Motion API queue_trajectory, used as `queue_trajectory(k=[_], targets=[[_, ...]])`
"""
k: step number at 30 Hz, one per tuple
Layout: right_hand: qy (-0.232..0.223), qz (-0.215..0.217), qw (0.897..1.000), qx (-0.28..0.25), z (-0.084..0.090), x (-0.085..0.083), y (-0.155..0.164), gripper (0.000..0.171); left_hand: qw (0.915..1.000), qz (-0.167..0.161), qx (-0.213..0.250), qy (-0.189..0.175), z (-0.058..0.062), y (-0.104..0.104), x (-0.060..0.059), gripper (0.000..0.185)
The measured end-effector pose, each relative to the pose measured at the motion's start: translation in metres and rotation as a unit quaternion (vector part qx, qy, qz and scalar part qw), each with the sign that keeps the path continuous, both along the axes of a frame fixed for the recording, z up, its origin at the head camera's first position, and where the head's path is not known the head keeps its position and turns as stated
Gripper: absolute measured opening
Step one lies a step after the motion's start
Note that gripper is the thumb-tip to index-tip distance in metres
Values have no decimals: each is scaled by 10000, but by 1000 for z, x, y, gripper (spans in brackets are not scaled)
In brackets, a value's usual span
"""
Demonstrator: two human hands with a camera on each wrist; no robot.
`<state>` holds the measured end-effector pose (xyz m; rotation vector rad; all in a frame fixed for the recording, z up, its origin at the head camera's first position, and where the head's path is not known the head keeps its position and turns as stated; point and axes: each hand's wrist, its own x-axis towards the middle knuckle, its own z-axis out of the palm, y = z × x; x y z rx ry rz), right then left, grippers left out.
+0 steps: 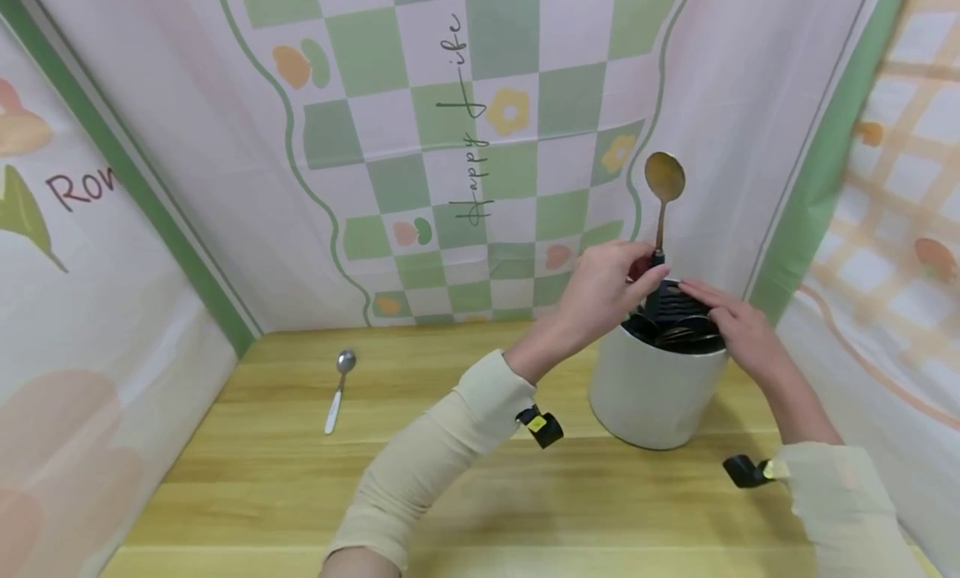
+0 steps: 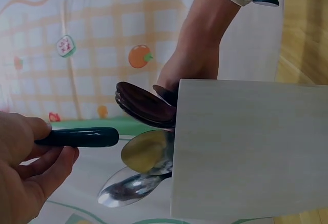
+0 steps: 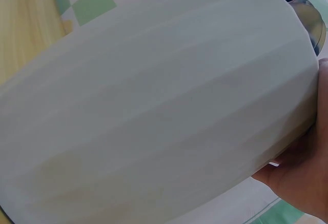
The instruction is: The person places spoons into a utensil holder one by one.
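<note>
My left hand [image 1: 600,299] pinches the dark green handle of a gold-bowled spoon [image 1: 665,176]. The spoon stands upright, bowl at the top, over the mouth of a white canister [image 1: 652,395]. In the left wrist view, the handle's free end [image 2: 97,137] points towards the canister's opening, apart from the things inside; the bowl is out of view there. At the canister's right rim, my right hand [image 1: 750,332] holds the edge, some fingers hidden behind it. Dark utensils [image 1: 686,332] fill the canister, and several spoon bowls [image 2: 146,152] stick out past the rim.
A small metal spoon with a white handle [image 1: 333,411] lies on the wooden table [image 1: 480,528], well to the left. Patterned cloth [image 1: 502,28] hangs behind the table and on both sides.
</note>
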<state>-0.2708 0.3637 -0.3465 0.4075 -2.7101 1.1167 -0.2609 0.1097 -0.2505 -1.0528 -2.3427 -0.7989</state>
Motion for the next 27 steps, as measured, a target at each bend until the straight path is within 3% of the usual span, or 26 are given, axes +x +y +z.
queue_trajectory(k=[11, 22, 27], targets=[[44, 79, 10000, -19, -4, 0, -2, 49, 9964, 460, -684, 173, -12, 16, -6, 24], [158, -45, 9999, -47, -2, 0, -2, 48, 9946, 420, -830, 469, -20, 23, -6, 24], [21, -80, 9999, -69, -1, -1, -4, 49, 9907, 467, -1273, 68, -16, 20, -2, 23]])
